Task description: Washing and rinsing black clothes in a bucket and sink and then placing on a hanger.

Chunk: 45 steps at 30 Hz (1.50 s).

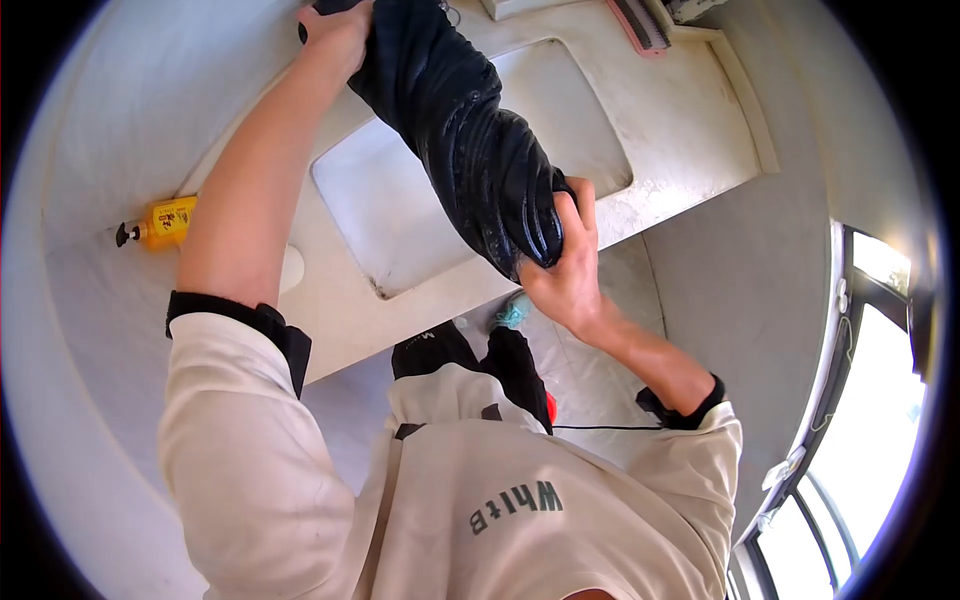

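Note:
A wet black cloth or garment (465, 142), twisted into a thick rope, stretches diagonally above the basin of a pale sink (397, 217). My left hand (337, 34) grips its upper end near the top edge of the picture, where part of the cloth runs out of view. At the lower end, my right hand (566, 259) is closed around the bunched fabric, thumb on the near side. Tight spiral folds run between the two hands, and the surface glistens. The cloth hides the middle of the basin.
A yellow pump bottle (169, 223) stands by the wall at left, partly behind my left forearm. A pink-edged scrubbing brush (641, 26) lies on the far part of the sink's counter (694, 105). Beside my left forearm is a white round object (292, 268). Windows (862, 420) are at right.

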### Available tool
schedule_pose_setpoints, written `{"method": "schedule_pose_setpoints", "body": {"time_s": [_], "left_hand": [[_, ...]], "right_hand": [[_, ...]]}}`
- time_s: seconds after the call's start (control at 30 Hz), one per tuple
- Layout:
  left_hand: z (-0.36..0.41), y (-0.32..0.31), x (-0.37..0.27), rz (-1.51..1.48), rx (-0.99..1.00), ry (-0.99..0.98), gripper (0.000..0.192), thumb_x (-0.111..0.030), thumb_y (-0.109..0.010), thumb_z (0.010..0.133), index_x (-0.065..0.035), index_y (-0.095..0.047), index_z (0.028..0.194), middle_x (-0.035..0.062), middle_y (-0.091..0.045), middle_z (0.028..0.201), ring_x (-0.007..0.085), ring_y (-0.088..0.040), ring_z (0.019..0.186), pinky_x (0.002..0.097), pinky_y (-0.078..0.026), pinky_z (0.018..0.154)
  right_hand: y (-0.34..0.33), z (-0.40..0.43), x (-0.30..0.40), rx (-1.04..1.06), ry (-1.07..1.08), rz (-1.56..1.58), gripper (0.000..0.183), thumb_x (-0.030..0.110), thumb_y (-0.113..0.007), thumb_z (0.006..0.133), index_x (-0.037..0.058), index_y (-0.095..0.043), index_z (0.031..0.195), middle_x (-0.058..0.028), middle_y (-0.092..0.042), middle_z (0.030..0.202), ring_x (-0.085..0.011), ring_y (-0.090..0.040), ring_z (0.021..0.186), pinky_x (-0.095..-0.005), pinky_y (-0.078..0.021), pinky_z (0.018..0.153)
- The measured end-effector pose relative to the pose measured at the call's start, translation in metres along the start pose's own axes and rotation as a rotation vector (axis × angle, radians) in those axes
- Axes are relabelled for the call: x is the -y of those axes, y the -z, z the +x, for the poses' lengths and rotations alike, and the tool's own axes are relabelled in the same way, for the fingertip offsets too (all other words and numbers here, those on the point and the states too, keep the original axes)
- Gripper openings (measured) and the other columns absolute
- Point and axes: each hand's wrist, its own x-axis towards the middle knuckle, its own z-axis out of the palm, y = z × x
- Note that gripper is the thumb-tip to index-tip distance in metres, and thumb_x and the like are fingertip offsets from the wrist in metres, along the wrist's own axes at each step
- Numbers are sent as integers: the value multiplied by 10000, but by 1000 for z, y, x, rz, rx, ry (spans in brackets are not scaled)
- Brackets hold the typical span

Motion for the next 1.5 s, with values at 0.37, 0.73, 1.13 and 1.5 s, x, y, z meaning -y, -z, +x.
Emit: {"method": "schedule_pose_setpoints", "body": {"time_s": [0.37, 0.73, 1.13, 1.5], "left_hand": [[-39, 21, -36, 146, -87, 189, 924, -294, -808, 687, -213, -298, 1452, 355, -371, 1376, 490, -476, 1202, 501, -429, 1007], [-27, 26, -30, 145, 27, 199, 918, -284, -791, 675, -213, -298, 1446, 322, -402, 1369, 473, -493, 1187, 522, -443, 987], [-29, 20, -41, 49, -21, 196, 876, -266, -780, 707, -199, -309, 1443, 278, -504, 1324, 448, -533, 1163, 503, -450, 995], [-32, 26, -43, 80, -28, 267, 947, -258, -775, 707, -162, -247, 1488, 286, -475, 1360, 440, -498, 1215, 469, -420, 1032]], "right_hand": [[-14, 29, 11, 190, 52, -148, 497, -66, -676, 584, 12, -513, 1048, -255, -408, 1090, -470, -464, 954, -479, -431, 822], [-35, 48, 8, 286, 34, -261, 506, -76, -649, 585, 31, -514, 1061, -262, -408, 1048, -475, -447, 963, -509, -424, 813], [-64, 53, -18, 307, 3, -302, 542, -52, -662, 605, 59, -496, 1108, -260, -397, 1068, -485, -437, 948, -527, -426, 816], [-30, 20, -53, 85, -154, -178, 438, -65, -585, 710, -24, -433, 1119, -233, -515, 971, -394, -543, 937, -399, -443, 876]]}}
